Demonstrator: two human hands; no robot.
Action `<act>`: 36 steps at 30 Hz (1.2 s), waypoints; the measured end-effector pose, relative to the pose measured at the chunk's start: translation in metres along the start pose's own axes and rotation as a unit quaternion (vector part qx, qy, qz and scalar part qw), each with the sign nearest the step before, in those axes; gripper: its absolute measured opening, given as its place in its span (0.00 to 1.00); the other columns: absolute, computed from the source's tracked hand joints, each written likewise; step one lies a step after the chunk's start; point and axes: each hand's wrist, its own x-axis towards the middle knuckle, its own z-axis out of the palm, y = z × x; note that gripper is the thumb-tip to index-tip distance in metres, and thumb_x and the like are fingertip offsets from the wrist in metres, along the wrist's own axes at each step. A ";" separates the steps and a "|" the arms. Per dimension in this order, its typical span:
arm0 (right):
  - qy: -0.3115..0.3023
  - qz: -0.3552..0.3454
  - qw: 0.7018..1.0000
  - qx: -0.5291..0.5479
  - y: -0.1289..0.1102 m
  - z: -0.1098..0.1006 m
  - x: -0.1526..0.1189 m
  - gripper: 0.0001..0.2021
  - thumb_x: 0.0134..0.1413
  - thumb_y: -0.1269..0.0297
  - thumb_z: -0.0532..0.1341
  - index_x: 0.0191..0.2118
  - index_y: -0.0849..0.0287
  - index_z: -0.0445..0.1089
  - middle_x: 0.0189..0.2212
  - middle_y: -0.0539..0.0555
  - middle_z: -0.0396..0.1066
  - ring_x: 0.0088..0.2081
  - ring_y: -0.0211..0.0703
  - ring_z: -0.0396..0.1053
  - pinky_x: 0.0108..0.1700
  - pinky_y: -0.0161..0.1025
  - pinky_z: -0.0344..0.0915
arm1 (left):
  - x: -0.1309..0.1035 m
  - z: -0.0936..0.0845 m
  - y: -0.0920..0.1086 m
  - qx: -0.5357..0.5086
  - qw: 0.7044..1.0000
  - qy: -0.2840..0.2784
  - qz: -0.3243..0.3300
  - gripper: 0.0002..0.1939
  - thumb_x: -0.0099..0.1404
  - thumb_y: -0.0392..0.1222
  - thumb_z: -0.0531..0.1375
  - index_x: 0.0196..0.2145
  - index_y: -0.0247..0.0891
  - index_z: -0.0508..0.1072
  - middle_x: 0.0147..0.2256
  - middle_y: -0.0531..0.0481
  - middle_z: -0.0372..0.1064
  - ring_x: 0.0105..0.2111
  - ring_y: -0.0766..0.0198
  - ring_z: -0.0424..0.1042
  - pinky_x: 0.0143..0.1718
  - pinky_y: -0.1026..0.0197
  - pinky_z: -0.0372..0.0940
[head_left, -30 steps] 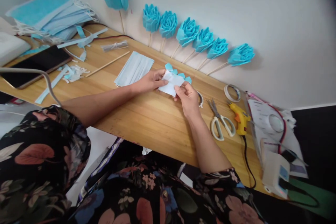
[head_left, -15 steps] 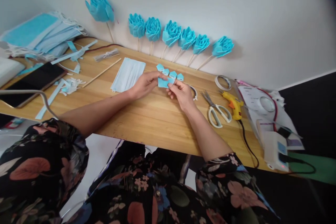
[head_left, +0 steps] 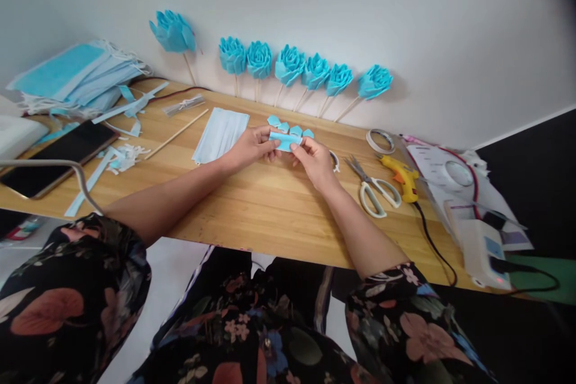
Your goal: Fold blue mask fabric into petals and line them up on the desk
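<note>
Nearest, the person's floral sleeves (head_left: 67,288) are reaching in from the near side of the scissors (head_left: 371,183), which are lying on the wooden table (head_left: 270,210). Nearer than the scissors and well to their right, a white box (head_left: 483,255) is sitting near the table's end. Just right of the scissors, a yellow glue gun (head_left: 405,179) is lying. Left of them, the right hand (head_left: 316,163) is pinching one end of a small blue piece (head_left: 285,141) between thumb and fingers; farther left, the left hand (head_left: 252,147) is gripping its other end the same way, so the piece is stretching between both hands. Far to the scissors' left, a dark phone (head_left: 58,159) is lying; between them, a pleated mask (head_left: 221,135) is resting. Just beyond the scissors, a tape roll (head_left: 375,147) is lying. Beyond and left of the scissors, four folded pieces (head_left: 296,131) are lying in a row. Farthest, past the scissors, seven blue flowers (head_left: 290,64) on sticks are leaning against the wall (head_left: 427,30).
</note>
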 end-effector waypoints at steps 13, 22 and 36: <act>-0.048 0.070 0.981 0.173 -0.007 -0.003 -0.001 0.23 0.51 0.43 0.68 0.44 0.56 0.75 0.27 0.49 0.78 0.26 0.37 0.73 0.29 0.34 0.69 | -0.002 -0.003 0.003 -0.007 0.999 -0.022 0.029 0.12 0.62 0.48 0.68 0.32 0.35 0.74 0.28 0.50 0.74 0.24 0.69 0.70 0.31 0.64 0.65; -0.012 0.007 0.999 0.040 0.007 0.000 0.002 0.20 0.48 0.46 0.71 0.38 0.57 0.76 0.25 0.48 0.77 0.24 0.34 0.71 0.30 0.34 0.69 | 0.000 -0.003 0.001 0.037 0.999 0.010 0.009 0.20 0.71 0.56 0.56 0.47 0.36 0.71 0.27 0.51 0.72 0.24 0.66 0.71 0.26 0.65 0.63; -0.018 -0.030 0.997 -0.073 0.000 0.000 -0.004 0.17 0.57 0.46 0.65 0.31 0.57 0.75 0.23 0.49 0.76 0.24 0.35 0.70 0.28 0.34 0.65 | -0.003 0.001 0.002 0.247 0.967 0.012 0.064 0.21 0.66 0.48 0.61 0.19 0.36 0.63 0.17 0.56 0.57 0.19 0.73 0.53 0.22 0.66 0.46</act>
